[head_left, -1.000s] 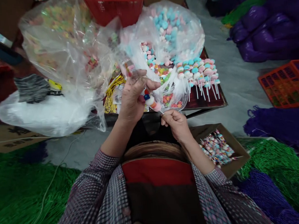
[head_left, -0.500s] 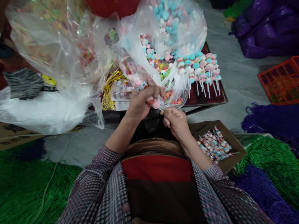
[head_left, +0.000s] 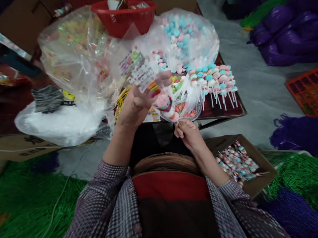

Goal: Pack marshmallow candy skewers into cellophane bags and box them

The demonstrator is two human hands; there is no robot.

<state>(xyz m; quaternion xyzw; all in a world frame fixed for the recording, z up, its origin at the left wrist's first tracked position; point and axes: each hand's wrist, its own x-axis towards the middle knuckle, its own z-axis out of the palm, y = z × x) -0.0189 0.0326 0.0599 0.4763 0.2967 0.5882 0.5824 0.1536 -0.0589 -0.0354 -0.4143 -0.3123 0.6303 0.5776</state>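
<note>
In my right hand (head_left: 187, 131) the fingers are pinched on the white stick of a candy skewer (head_left: 163, 101). Its pink, white and coloured sweets point up and left from the hand. A clear printed bag (head_left: 139, 72) stands around the skewer's upper part, its top reaching up over the table. My left hand (head_left: 135, 106) is beside the bag with the fingers spread apart, somewhat blurred; the bag partly covers them. Just beyond the hands lies an open plastic bag of gummy sweets (head_left: 193, 112). More candy skewers (head_left: 212, 77) lie at the table's right end, sticks toward me.
Big clear sacks of sweets (head_left: 72, 42) and marshmallows (head_left: 192, 35) fill the table's back, around a red basket (head_left: 124, 19). Gold twist ties (head_left: 121, 103) lie near my left hand. At lower right stands a carton (head_left: 266, 184) of wrapped sweets. An orange crate (head_left: 309, 89) is on the floor.
My left hand has loosened from the bag and skewer and moved left, its fingers spreading. The bag now stands more upright. My right hand keeps the stick. The view has tilted up slightly.
</note>
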